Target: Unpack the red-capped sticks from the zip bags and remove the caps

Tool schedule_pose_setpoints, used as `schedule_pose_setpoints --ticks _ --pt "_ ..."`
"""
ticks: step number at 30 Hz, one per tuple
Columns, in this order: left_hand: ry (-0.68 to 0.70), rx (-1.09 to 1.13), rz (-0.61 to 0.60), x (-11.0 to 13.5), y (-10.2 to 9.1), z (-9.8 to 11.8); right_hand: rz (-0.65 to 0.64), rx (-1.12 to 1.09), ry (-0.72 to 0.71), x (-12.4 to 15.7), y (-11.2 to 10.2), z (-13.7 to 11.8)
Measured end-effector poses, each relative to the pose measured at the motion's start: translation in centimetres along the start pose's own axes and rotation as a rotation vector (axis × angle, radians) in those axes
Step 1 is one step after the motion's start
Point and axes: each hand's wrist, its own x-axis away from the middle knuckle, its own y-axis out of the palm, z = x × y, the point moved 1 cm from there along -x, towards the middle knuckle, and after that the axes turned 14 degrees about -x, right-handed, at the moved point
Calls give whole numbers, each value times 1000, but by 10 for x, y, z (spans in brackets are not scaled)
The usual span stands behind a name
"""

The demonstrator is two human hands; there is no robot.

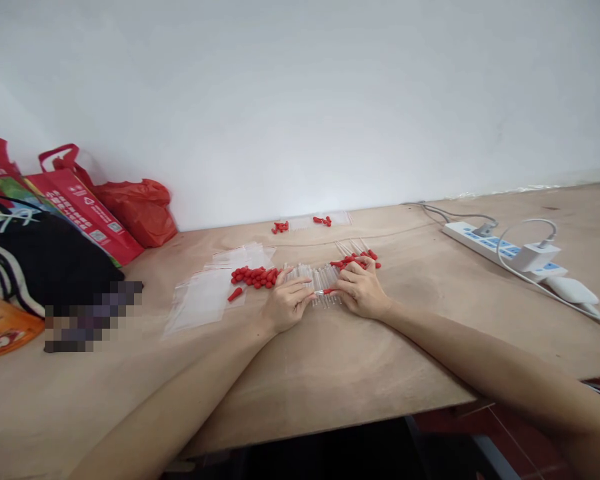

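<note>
Both of my hands rest on the wooden table (pixel 330 373) over a row of clear thin tubes (pixel 316 275). My left hand (pixel 286 303) is closed, pinching the clear end of one tube. My right hand (pixel 361 290) is closed too, pinching a small red cap (pixel 327 291) at that same tube's other end. A pile of red caps (pixel 255 277) lies just left of my left hand. More red caps (pixel 359 259) and tubes lie behind my right hand.
Clear plastic bags (pixel 205 297) are spread at the left. Red shopping bags (pixel 87 207) and a black striped bag (pixel 35 263) stand at the far left. A white power strip (pixel 505 250) with cables lies at the right. A few red caps (pixel 280 227) sit near the wall.
</note>
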Motion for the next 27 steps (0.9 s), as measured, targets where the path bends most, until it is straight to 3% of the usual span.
schedule_pose_setpoints --ticks 5,8,12,17,23,27 --pt "14 27 -1 1 0 0 -29 -26 -19 2 -1 3" --pt "-11 6 36 8 -5 -12 27 -15 31 8 -8 13" --pt "-117 -76 87 18 -15 -30 202 -34 193 17 -18 33" --pt "-263 -128 46 16 -12 -31 361 -87 520 15 -21 53" --pt "-373 -196 14 14 -1 -36 231 -161 881 16 -29 67" --pt "-424 -218 18 11 1 -38 155 -98 916 16 -34 63"
